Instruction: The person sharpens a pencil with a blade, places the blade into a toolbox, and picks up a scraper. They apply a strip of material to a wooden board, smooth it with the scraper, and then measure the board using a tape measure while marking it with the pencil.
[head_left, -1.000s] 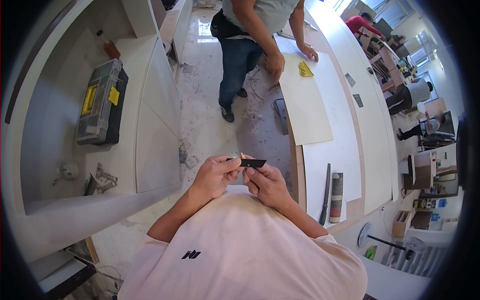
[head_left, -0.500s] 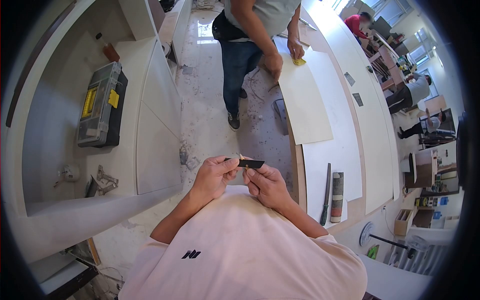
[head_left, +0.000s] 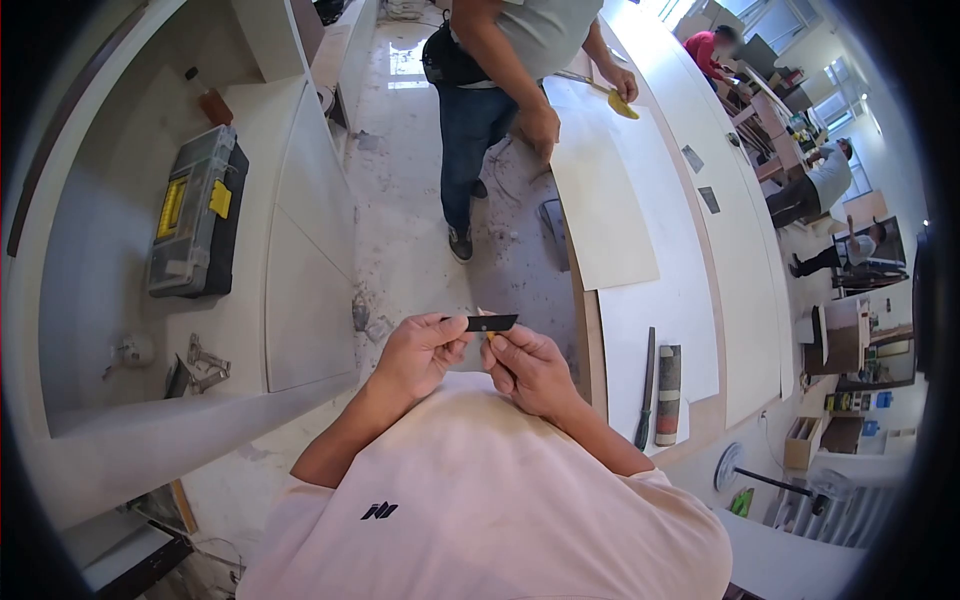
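My left hand (head_left: 427, 345) grips a flat black blade (head_left: 494, 323) with a slanted end and a small light spot near its middle. Its outer part reaches over toward my right hand (head_left: 529, 366). That hand is closed on a thin yellow pencil (head_left: 490, 337), most of it hidden by the fingers. The pencil's pale pointed tip shows just above the blade, which crosses in front of it. Both hands are close together before my chest, over the floor.
On the workbench to the right lie a file (head_left: 647, 386) and a grey-and-red roll (head_left: 668, 394). Across from me a co-worker (head_left: 545, 40) handles a yellow piece (head_left: 621, 104) over a cream sheet (head_left: 605, 220). A toolbox (head_left: 199, 222) sits in the cabinet at left.
The blade has shifted slightly left and turned to show more of its flat side. The co-worker's hand with the yellow piece has moved right and up off the sheet.
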